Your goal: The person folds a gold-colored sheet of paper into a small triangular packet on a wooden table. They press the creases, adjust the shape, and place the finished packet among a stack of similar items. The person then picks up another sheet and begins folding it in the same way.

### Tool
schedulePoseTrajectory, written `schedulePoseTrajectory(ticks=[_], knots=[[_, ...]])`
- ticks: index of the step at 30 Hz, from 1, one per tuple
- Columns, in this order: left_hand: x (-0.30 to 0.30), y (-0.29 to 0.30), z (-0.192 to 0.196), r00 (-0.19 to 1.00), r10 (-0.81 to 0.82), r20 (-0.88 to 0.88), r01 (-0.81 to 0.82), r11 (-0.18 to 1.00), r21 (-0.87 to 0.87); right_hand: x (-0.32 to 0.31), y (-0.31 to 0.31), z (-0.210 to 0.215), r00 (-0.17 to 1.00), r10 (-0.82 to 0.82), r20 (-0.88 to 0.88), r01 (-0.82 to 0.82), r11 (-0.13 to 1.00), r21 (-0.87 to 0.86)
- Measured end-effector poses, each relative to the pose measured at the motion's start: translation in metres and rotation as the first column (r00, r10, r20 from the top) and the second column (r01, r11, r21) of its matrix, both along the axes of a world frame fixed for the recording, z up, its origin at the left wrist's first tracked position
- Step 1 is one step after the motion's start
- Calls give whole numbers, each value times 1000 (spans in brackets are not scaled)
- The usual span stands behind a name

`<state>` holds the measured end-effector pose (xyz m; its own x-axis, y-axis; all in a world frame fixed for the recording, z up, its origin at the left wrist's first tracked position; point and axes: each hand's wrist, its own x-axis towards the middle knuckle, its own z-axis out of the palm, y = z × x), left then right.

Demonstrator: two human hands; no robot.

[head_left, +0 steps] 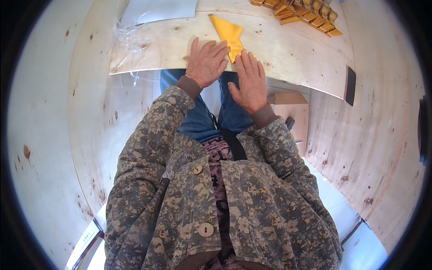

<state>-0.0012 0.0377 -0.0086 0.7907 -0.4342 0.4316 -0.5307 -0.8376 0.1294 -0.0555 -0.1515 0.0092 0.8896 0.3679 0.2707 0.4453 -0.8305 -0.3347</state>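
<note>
A folded piece of shiny yellow paper (pixel 227 31) lies on the wooden table near its front edge, with pointed corners at its far end. My left hand (pixel 207 62) rests flat beside it, fingers stretched out, the fingertips touching its left side. From the right, my right hand (pixel 249 83) reaches over the table edge with straight fingers laid on the lower right corner of the paper. Part of the paper's near end is hidden by the fingertips of both hands. Neither hand grips anything.
A row of folded golden paper pieces (pixel 306 15) sits at the back right of the table (pixel 292 58). Clear plastic wrap (pixel 128 42) lies at the left, below a pale sheet (pixel 159 10). A cardboard box (pixel 291 110) stands beneath the table at right. Wooden panels (pixel 360 135) flank both sides.
</note>
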Motion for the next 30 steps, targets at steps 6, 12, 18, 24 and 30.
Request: schedulePoseTrajectory(ticks=[6,12,18,24,30], knots=[[-1,2,0,1000,-1,-4,1,1000,-18,2,2,-5,999,30,-28,-31,999,-42],[0,1,1,1000,-7,1,7,1000,-27,2,5,-9,1000,3,-13,-4,991,-132],[1,2,0,1000,-7,5,7,1000,-30,2,7,-14,1000,-11,24,13,996,-87],[1,0,5,999,-16,-31,16,1000,-18,4,9,-14,999,-29,38,33,993,-111],[-11,10,8,993,-100,-59,95,993,-75,-3,-4,8,993,-103,52,89,972,216]])
